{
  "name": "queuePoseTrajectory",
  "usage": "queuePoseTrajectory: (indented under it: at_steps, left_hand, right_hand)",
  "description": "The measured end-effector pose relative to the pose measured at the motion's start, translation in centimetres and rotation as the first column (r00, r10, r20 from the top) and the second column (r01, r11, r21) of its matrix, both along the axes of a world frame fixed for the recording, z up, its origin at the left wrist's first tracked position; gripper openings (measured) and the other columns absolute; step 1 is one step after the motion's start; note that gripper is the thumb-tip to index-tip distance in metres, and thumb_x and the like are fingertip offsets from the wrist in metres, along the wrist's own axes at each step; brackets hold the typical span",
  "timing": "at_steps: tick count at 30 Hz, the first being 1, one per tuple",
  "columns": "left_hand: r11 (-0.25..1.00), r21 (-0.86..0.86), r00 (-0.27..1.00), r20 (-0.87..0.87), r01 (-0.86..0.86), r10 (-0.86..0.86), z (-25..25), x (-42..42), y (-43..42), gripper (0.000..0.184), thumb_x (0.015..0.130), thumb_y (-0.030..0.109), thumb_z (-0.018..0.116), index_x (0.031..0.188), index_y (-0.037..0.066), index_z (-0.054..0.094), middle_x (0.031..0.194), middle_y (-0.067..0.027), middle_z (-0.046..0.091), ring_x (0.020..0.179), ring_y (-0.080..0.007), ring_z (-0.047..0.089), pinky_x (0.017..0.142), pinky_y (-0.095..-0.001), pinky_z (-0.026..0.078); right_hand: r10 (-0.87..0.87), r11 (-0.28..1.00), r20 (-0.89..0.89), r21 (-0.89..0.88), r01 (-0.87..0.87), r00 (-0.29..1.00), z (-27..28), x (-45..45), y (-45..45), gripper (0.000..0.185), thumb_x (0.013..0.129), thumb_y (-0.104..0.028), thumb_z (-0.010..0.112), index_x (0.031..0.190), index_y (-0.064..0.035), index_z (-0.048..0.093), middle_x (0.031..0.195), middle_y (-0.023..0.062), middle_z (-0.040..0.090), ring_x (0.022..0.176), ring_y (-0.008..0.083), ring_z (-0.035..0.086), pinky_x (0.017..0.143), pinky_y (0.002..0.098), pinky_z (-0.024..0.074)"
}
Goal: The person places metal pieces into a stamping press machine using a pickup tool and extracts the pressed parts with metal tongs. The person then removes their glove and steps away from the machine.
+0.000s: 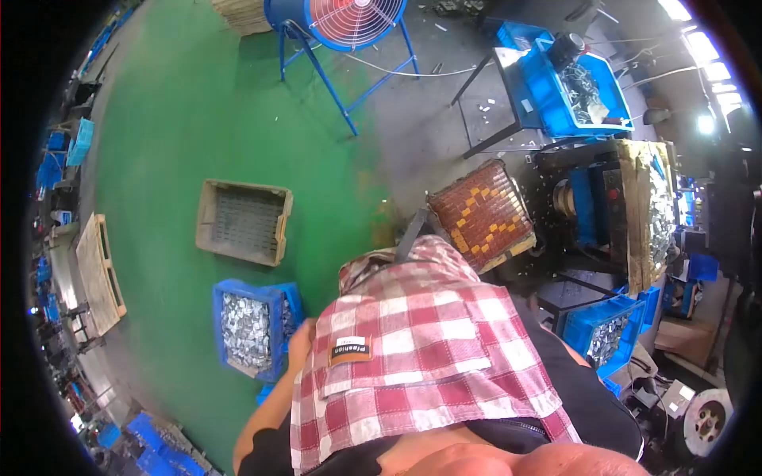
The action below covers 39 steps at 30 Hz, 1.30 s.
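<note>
My left hand (302, 337) is low on the left, beside the apron (421, 333) and close to the right edge of a blue crate (220, 325) full of small metal parts (247, 329). Its fingers are mostly hidden, so I cannot make out a grip. On the other side, my right hand (537, 308) shows only in part past the apron's edge, near the dark machine stand; its fingers are unclear. A woven brown and orange seat (486, 213) stands just ahead of my body.
An empty grey-beige crate (205, 220) rests on the green floor (175, 151). Ahead stands a blue fan (355, 20). Blue bins of metal parts (583, 91) (609, 337) are at the right, around a wood-topped machine (639, 214). A pallet (99, 274) lies far left.
</note>
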<state>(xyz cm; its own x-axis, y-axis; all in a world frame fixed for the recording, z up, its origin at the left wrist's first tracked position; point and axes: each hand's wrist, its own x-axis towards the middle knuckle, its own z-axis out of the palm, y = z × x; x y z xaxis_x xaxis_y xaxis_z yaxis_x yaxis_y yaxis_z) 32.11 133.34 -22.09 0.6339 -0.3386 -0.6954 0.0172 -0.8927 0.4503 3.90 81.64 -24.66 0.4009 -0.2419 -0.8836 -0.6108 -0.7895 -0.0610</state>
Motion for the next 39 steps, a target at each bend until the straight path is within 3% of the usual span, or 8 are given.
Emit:
queuePoseTrajectory:
  at_steps: [4, 8, 12, 16, 19, 27, 31, 39]
  left_hand:
    - [0.774, -0.624, 0.977, -0.211, -0.105, -0.038, 4.9, 9.2, -12.9, 0.036, 0.089, 0.016, 0.063, 0.122, 0.001, 0.063, 0.115, -0.0141, 0.070, 0.107, -0.0234, 0.067, 0.092, -0.0319, 0.052]
    - [0.870, -0.442, 0.947, -0.120, 0.218, -0.298, 10.2, 11.4, -19.5, 0.040, 0.092, 0.023, 0.064, 0.126, 0.002, 0.062, 0.126, -0.0113, 0.065, 0.110, -0.0212, 0.063, 0.094, -0.0327, 0.051]
    - [0.849, -0.414, 0.890, -0.165, 0.329, -0.426, -2.6, 14.8, -16.1, 0.035, 0.099, 0.023, 0.054, 0.128, 0.004, 0.062, 0.124, -0.0111, 0.065, 0.118, -0.0205, 0.059, 0.105, -0.0357, 0.045]
    - [0.954, -0.263, 0.807, -0.528, 0.142, -0.265, 8.9, 13.8, -20.6, 0.031, 0.091, 0.019, 0.066, 0.119, 0.004, 0.066, 0.110, -0.0061, 0.069, 0.106, -0.0156, 0.063, 0.096, -0.0315, 0.050]
    - [0.695, -0.675, 0.684, -0.630, -0.249, -0.367, 5.4, 12.7, -16.0, 0.030, 0.097, 0.019, 0.063, 0.124, 0.006, 0.064, 0.114, -0.0036, 0.067, 0.107, -0.0109, 0.061, 0.093, -0.0280, 0.051]
    - [0.764, -0.571, 0.655, -0.459, 0.300, -0.601, 12.4, 35.6, -28.9, 0.029, 0.096, 0.027, 0.068, 0.113, 0.004, 0.067, 0.111, -0.0060, 0.068, 0.101, -0.0119, 0.063, 0.088, -0.0270, 0.050]
    - [0.767, -0.474, 0.712, -0.343, 0.432, -0.613, 13.6, 39.6, -32.3, 0.029, 0.096, 0.029, 0.069, 0.110, 0.004, 0.068, 0.108, -0.0063, 0.069, 0.100, -0.0117, 0.062, 0.087, -0.0272, 0.050]
    - [0.891, -0.452, 0.891, -0.385, 0.047, -0.242, 9.3, 50.4, -34.1, 0.041, 0.092, 0.044, 0.072, 0.097, 0.004, 0.068, 0.081, -0.0013, 0.066, 0.070, -0.0116, 0.057, 0.065, -0.0268, 0.048]
  right_hand:
    - [-0.108, 0.992, 0.413, 0.111, 0.068, 0.904, 8.1, 16.4, -1.2, 0.030, 0.087, -0.027, 0.064, 0.113, -0.0150, 0.073, 0.103, 0.0187, 0.073, 0.101, 0.0365, 0.069, 0.083, 0.0469, 0.0540]
    - [0.155, 0.921, 0.608, 0.195, -0.336, 0.778, 7.8, 23.4, -0.1, 0.028, 0.083, -0.020, 0.066, 0.107, -0.0085, 0.074, 0.102, 0.0187, 0.073, 0.098, 0.0368, 0.069, 0.082, 0.0466, 0.0532]
    - [0.215, 0.861, 0.783, 0.130, -0.492, 0.583, 9.7, 31.0, -1.7, 0.026, 0.083, -0.026, 0.070, 0.095, -0.0021, 0.072, 0.090, 0.0202, 0.072, 0.081, 0.0298, 0.068, 0.074, 0.0440, 0.0518]
    - [-0.113, 0.858, 0.633, 0.451, -0.246, 0.766, 13.5, 26.6, 3.3, 0.039, 0.090, -0.035, 0.072, 0.100, 0.0024, 0.070, 0.079, 0.0211, 0.069, 0.070, 0.0194, 0.062, 0.069, 0.0401, 0.0498]
    - [-0.272, 0.888, 0.673, 0.451, -0.090, 0.688, 12.8, 24.3, 5.8, 0.038, 0.083, -0.031, 0.074, 0.103, 0.0019, 0.072, 0.087, 0.0239, 0.070, 0.081, 0.0311, 0.066, 0.074, 0.0418, 0.0515]
    - [-0.563, 0.812, 0.710, 0.571, 0.121, 0.423, 12.8, 40.0, 1.7, 0.052, 0.090, -0.031, 0.075, 0.127, 0.0025, 0.058, 0.107, 0.0206, 0.070, 0.093, 0.0240, 0.066, 0.082, 0.0396, 0.0509]
    - [-0.412, 0.796, 0.606, 0.603, -0.054, 0.680, 10.3, 44.4, 0.3, 0.044, 0.096, -0.030, 0.064, 0.126, 0.0024, 0.057, 0.122, 0.0236, 0.065, 0.112, 0.0354, 0.064, 0.094, 0.0401, 0.0501]
    - [-0.684, 0.722, 0.559, 0.424, 0.547, 0.469, 15.1, 46.2, 2.3, 0.034, 0.087, -0.026, 0.066, 0.105, 0.0022, 0.067, 0.095, 0.0169, 0.073, 0.094, 0.0317, 0.070, 0.083, 0.0409, 0.0536]
